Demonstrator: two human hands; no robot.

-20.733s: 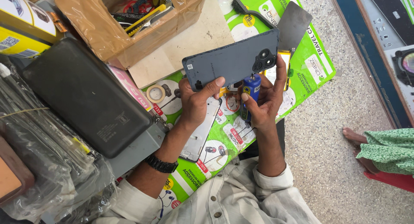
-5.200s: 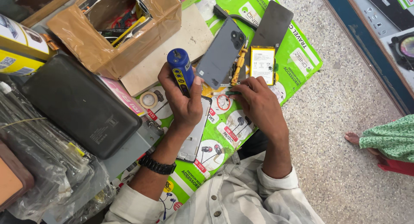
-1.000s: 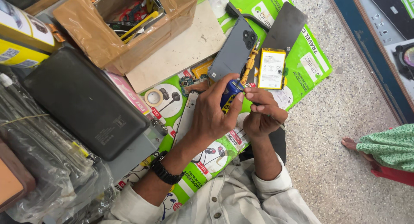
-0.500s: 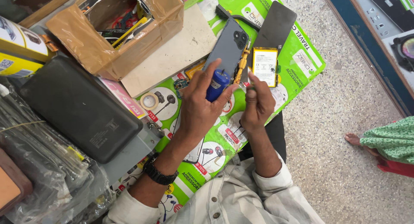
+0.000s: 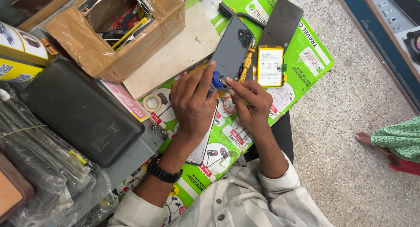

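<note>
My left hand (image 5: 191, 102) is closed around a small blue tube (image 5: 216, 82), of which only the tip shows past the fingers. My right hand (image 5: 248, 103) pinches at the tube's nozzle end with thumb and forefinger. Both hands hover over a green printed sheet (image 5: 306, 61). Just beyond them lies a grey phone back cover (image 5: 232, 47) with its camera cutouts up. A yellow-handled tool (image 5: 247, 61) lies beside the cover, then a white and yellow battery (image 5: 270, 65). A phone body (image 5: 202, 144) lies partly hidden under my left wrist.
An open cardboard box (image 5: 87, 47) of tools stands at the upper left, with a pale board (image 5: 175, 47) beside it. A black case (image 5: 78, 113) and plastic-wrapped goods (image 5: 39, 174) fill the left. A dark flat panel (image 5: 282, 21) lies beyond the battery. Another person's foot (image 5: 367, 139) shows at right.
My hands have come together over the sheet. The blue tube, held out in the open before, is now mostly buried in my left fist with my right fingers at its tip.
</note>
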